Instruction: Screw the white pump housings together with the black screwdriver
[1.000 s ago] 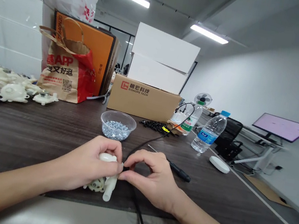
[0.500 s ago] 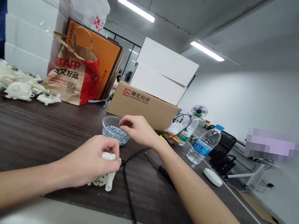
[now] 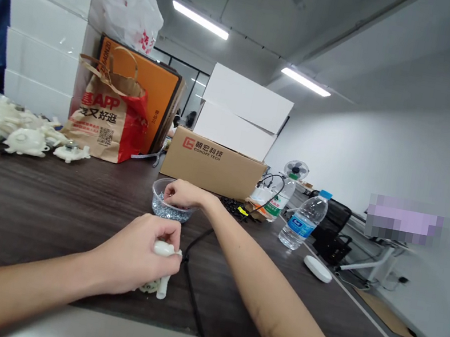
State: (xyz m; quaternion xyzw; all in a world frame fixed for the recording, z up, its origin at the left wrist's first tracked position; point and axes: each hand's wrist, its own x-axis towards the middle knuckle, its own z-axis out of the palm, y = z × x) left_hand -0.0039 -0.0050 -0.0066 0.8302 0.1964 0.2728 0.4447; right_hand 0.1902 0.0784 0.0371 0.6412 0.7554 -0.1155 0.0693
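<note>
My left hand (image 3: 144, 256) is wrapped round a cream-white plastic housing (image 3: 162, 286) with a tube-like spout and a round slotted part, held low over the dark table. My palm and fingers hide much of it. My right hand (image 3: 184, 193) reaches over the rim of a clear plastic bowl (image 3: 156, 203). Its bent fingers are together at the small silvery metal pieces, which look like screws (image 3: 169, 214). Whether a piece sits between the fingertips is too small to see. A black cable (image 3: 195, 302) runs just right of the housing.
Several similar white plastic housings (image 3: 27, 140) are heaped at the far left. Behind the bowl stand a cardboard box (image 3: 212, 163) and a paper bag (image 3: 102, 123). Water bottles (image 3: 302, 223) and a white lid-like object (image 3: 317, 269) are at right, near small black parts (image 3: 231, 205).
My right hand has lowered from above the bowl's right side into it, among the metal pieces. My left hand keeps its hold on the housing. The screwdriver under my right forearm is now hidden.
</note>
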